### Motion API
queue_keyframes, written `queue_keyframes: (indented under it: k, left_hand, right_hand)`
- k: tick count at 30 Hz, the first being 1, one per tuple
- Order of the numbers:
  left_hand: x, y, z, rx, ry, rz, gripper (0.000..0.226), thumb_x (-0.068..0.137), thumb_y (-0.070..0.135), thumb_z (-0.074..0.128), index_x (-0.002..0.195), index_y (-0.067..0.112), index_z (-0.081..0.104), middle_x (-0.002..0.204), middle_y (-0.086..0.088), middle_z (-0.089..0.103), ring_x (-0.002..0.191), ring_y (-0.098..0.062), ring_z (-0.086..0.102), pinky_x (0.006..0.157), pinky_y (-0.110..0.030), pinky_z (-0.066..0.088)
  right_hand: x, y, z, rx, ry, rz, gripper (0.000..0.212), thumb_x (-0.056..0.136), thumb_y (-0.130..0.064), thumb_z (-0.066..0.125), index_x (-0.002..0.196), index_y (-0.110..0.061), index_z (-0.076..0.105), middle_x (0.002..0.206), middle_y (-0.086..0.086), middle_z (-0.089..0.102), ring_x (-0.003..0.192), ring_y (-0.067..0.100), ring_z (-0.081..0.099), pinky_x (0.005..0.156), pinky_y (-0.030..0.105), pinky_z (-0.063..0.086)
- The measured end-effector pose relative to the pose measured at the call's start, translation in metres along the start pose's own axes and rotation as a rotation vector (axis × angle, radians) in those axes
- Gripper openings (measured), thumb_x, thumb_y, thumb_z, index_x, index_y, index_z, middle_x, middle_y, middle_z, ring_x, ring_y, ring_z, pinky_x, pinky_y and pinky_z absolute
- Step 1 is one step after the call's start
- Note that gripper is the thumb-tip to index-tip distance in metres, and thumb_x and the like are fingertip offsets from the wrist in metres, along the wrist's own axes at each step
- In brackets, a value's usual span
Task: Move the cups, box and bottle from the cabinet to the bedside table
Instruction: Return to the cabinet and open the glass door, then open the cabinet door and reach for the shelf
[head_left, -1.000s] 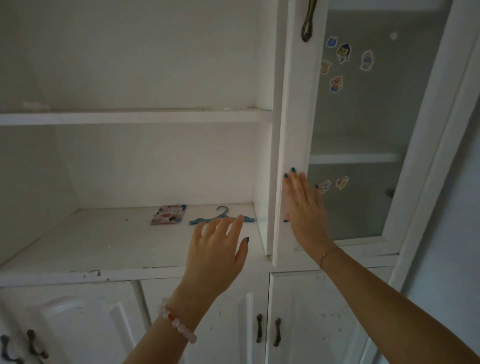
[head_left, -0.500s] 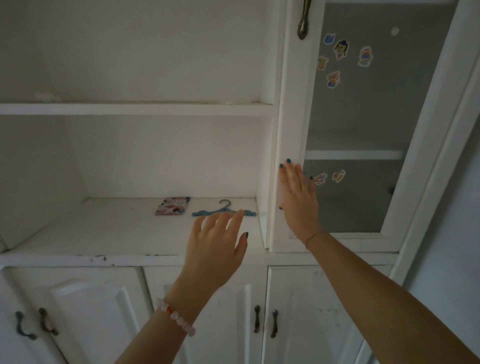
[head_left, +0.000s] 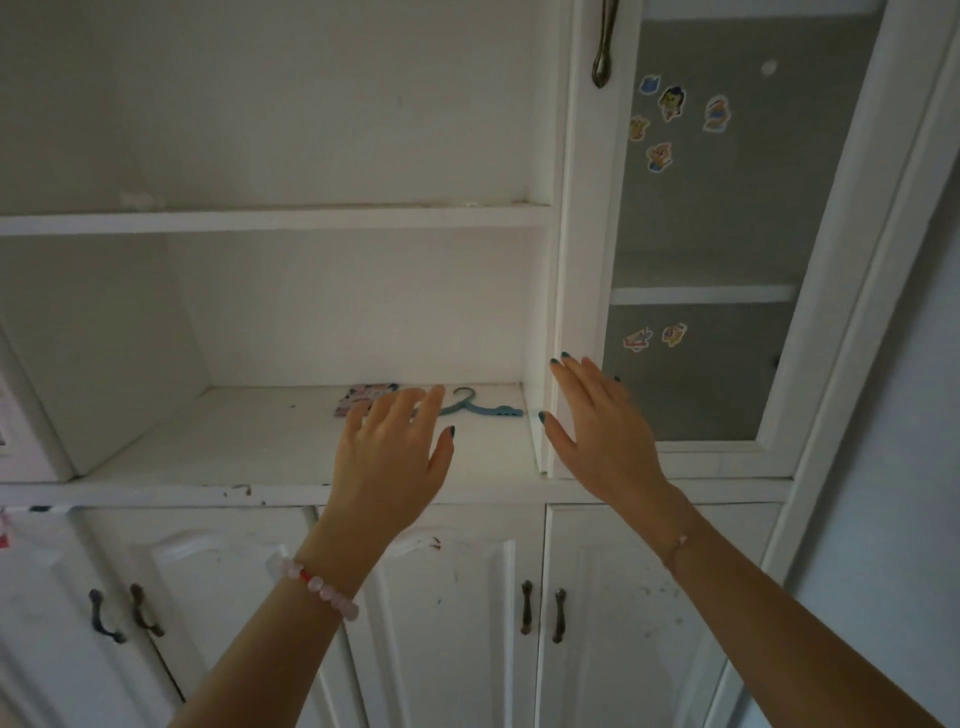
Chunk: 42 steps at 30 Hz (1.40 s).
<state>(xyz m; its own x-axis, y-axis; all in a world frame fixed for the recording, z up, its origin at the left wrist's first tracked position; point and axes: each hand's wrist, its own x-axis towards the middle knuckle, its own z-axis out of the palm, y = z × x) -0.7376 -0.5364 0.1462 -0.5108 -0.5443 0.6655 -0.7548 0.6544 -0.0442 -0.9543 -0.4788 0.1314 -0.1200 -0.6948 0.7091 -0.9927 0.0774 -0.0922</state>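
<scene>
A white cabinet (head_left: 156, 488) fills the view, its upper left compartment standing open. No cup, box or bottle shows in it. My left hand (head_left: 395, 457) is raised in front of the lower shelf, fingers spread, holding nothing. My right hand (head_left: 597, 431) lies flat against the edge of the glass door (head_left: 582, 260), fingers apart, thumb at the door's inner edge. A small patterned packet (head_left: 363, 397) and a blue hanger (head_left: 483, 408) lie at the back of the shelf, partly hidden by my left hand.
The glass pane carries cartoon stickers (head_left: 670, 104) and the door has a metal handle (head_left: 605, 47) at the top. Below are closed white doors with dark handles (head_left: 543, 613). A second open door's edge (head_left: 21, 415) shows at far left. A wall runs along the right.
The view has tilted downward, so more of the lower doors shows. My left hand has risen toward the shelf; my right hand stays on the glass door's edge.
</scene>
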Motion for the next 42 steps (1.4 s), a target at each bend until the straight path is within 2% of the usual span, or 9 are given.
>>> queue_keyframes:
  k: [3,6,10,14,24,29,36,39,42]
  left_hand:
    - [-0.008,-0.007,-0.004,0.028,-0.013,-0.003,0.048,0.088,0.034,0.034,0.119,0.007,0.058,0.107,-0.01,0.067,0.094,-0.029,0.065,0.081,-0.046,0.05]
    - [-0.015,-0.009,-0.008,0.045,-0.021,-0.007,0.049,0.088,0.035,0.033,0.121,0.008,0.058,0.108,-0.009,0.067,0.095,-0.029,0.064,0.083,-0.046,0.05]
    - [-0.025,-0.006,-0.015,0.048,-0.008,-0.008,0.048,0.088,0.034,0.034,0.12,0.008,0.058,0.109,-0.01,0.066,0.095,-0.03,0.064,0.083,-0.047,0.05]
    - [-0.042,0.006,-0.023,0.052,-0.02,-0.031,0.047,0.088,0.034,0.034,0.121,0.009,0.057,0.111,-0.01,0.065,0.096,-0.03,0.063,0.085,-0.046,0.049]
    - [-0.118,0.025,-0.055,0.144,-0.072,-0.265,0.05,0.088,0.035,0.034,0.125,0.009,0.055,0.115,-0.009,0.064,0.104,-0.027,0.062,0.089,-0.05,0.049]
    - [-0.175,0.006,-0.091,0.238,-0.114,-0.403,0.05,0.09,0.037,0.034,0.125,0.009,0.056,0.116,-0.01,0.065,0.106,-0.027,0.062,0.089,-0.049,0.05]
    - [-0.232,-0.02,-0.141,0.38,-0.064,-0.553,0.049,0.088,0.037,0.034,0.122,0.011,0.059,0.112,-0.007,0.067,0.102,-0.025,0.064,0.09,-0.047,0.049]
    - [-0.256,-0.04,-0.157,0.408,-0.077,-0.602,0.046,0.088,0.036,0.038,0.122,0.012,0.058,0.114,-0.006,0.066,0.104,-0.026,0.063,0.089,-0.048,0.05]
    - [-0.274,-0.067,-0.171,0.405,-0.088,-0.625,0.049,0.089,0.038,0.033,0.123,0.011,0.057,0.115,-0.007,0.066,0.104,-0.027,0.063,0.088,-0.05,0.05]
  right_hand:
    - [-0.014,-0.013,-0.008,0.019,0.005,-0.005,0.059,0.09,-0.043,0.03,0.134,-0.007,0.044,0.138,0.012,0.047,0.129,0.031,0.041,0.102,0.048,0.034]
    - [-0.022,-0.024,-0.015,0.044,0.016,-0.003,0.058,0.089,-0.043,0.03,0.132,-0.008,0.046,0.137,0.011,0.049,0.128,0.029,0.043,0.102,0.043,0.034]
    - [-0.033,-0.034,-0.021,0.096,0.016,-0.009,0.051,0.09,-0.036,0.044,0.133,-0.008,0.045,0.138,0.01,0.048,0.129,0.028,0.042,0.102,0.045,0.036]
    - [-0.046,-0.039,-0.031,0.153,0.034,-0.008,0.051,0.088,-0.033,0.047,0.132,-0.006,0.047,0.135,0.012,0.051,0.127,0.029,0.045,0.1,0.045,0.039]
    - [-0.09,-0.058,-0.029,0.354,-0.032,-0.116,0.048,0.089,-0.027,0.052,0.13,-0.003,0.047,0.127,0.017,0.056,0.117,0.032,0.053,0.096,0.045,0.043]
    - [-0.097,-0.111,-0.023,0.452,-0.071,-0.242,0.054,0.088,-0.037,0.035,0.127,-0.003,0.051,0.121,0.015,0.06,0.112,0.03,0.056,0.094,0.042,0.045]
    - [-0.108,-0.188,-0.023,0.531,-0.114,-0.417,0.052,0.088,-0.036,0.035,0.126,-0.004,0.051,0.119,0.014,0.061,0.11,0.029,0.057,0.092,0.044,0.049]
    - [-0.11,-0.226,-0.025,0.554,-0.111,-0.471,0.052,0.088,-0.037,0.034,0.125,-0.005,0.052,0.119,0.012,0.062,0.11,0.027,0.057,0.093,0.04,0.046]
    - [-0.109,-0.262,-0.027,0.571,-0.11,-0.486,0.05,0.089,-0.037,0.035,0.124,-0.007,0.053,0.116,0.011,0.063,0.107,0.024,0.059,0.091,0.036,0.046]
